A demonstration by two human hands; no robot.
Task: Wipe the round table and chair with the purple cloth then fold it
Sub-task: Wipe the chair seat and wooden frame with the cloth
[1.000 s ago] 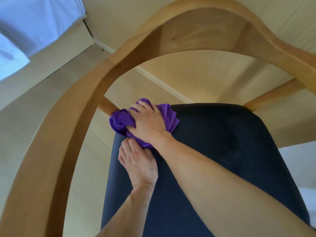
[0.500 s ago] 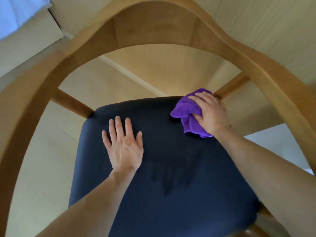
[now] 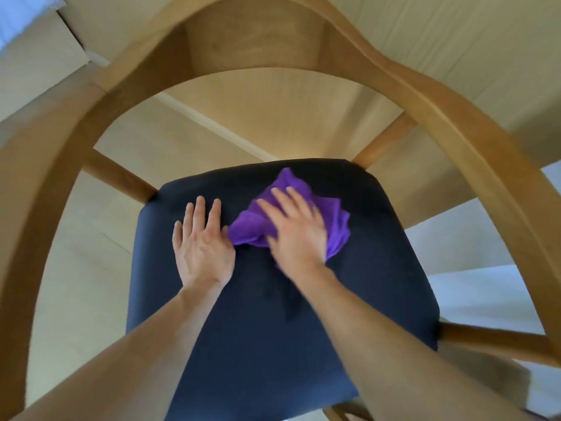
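Item one: the chair (image 3: pixel 473 153), a light wooden frame with a curved back rail arching over a dark navy upholstered seat (image 3: pixel 258 344), seen from above. We note short wooden struts joining the seat to the rail at the rear corners and at the right side.

Item two: the purple cloth (image 3: pixel 303 189), crumpled, lying on the rear middle of the seat, with its folds spread out toward the right.

Item three: our right hand (image 3: pixel 296 235), fingers straight and slightly spread, pressed flat on top of the cloth; it pins the cloth to the seat without curling round it.

Item four: our left hand (image 3: pixel 202 244), palm down on the bare seat just beside the cloth's left edge, fingers straight and close together, holding nothing.

Item five: a darker patch on the upholstery just in front of the two hands.

Item six: a pale wood-grain floor (image 3: pixel 76 284) under and around the chair.
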